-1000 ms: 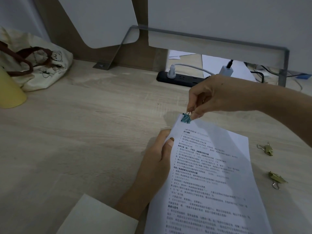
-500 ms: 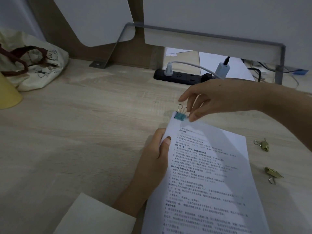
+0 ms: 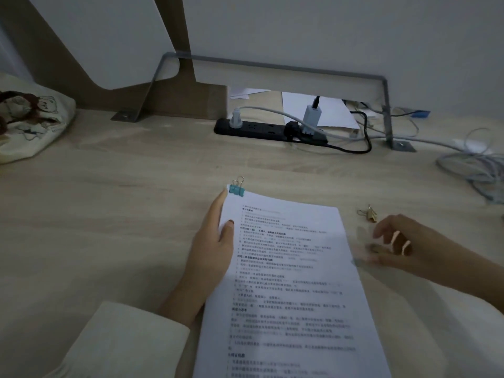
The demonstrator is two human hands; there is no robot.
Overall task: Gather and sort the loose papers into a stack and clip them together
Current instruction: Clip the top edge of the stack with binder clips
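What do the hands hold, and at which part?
Left hand grips the paper stack at its left edge, thumb on top. Right hand is blurred: cannot tell.

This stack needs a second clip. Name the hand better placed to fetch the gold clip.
Right: the right hand hovers beside the gold clip; the left hand grips the edge of the paper stack.

Left hand (image 3: 211, 246) pinches the papers (image 3: 289, 282), thumb on top; right hand (image 3: 401, 245) blurred, fingers (image 3: 381, 232) curled.

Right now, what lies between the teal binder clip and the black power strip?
Only bare wooden desk lies between the teal binder clip and black power strip, per the head view.
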